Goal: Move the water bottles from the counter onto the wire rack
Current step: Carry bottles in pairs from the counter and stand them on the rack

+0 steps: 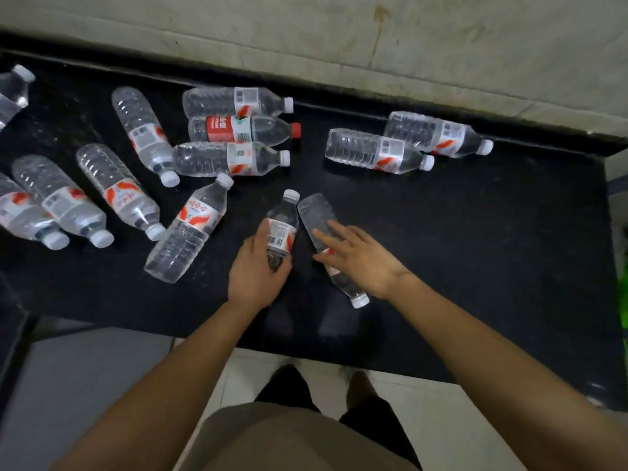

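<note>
Overhead | black counter [475,249]; scattered bottles [119,192] | pale wall [339,35]

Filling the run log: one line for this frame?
phase: pickup | left hand: gripping bottle | right hand: open over second bottle | counter: many bottles lying | rack: unseen

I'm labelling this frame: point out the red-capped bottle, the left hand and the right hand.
red-capped bottle [222,128]: head view, on its red label.
left hand [253,271]: head view, back of the hand.
right hand [365,261]: head view, back of the hand.
</note>
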